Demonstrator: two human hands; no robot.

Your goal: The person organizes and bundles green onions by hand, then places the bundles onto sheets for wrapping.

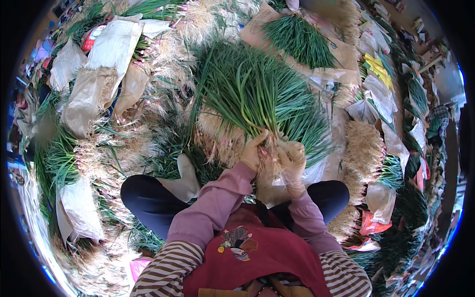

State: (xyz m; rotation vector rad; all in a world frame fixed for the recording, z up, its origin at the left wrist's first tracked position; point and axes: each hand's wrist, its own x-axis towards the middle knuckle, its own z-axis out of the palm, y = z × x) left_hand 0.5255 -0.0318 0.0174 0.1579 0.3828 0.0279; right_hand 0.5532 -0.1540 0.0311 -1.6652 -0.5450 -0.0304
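Note:
Gloved in a pale material, my left hand (254,148) and my right hand (292,157) meet around the base of a large bunch of spring onions (256,85). The green leaves fan out away from me, over other plants. Between the hands hang pinkish bulbs and pale roots (270,157), pointing back towards my body. Both hands have their fingers curled around the stems. The fingertips are partly hidden by the stalks. Under the leaves, to the left, lies another heap of onions with bushy roots (219,135).
Rooted onion piles (159,74) and white woven sacks (113,44) lie on the left. Ahead, another leafy bunch (300,39) rests on brown sacking (345,67). Bundles with dense roots (363,144) line the right. My bent legs and boots (187,178) flank the work area.

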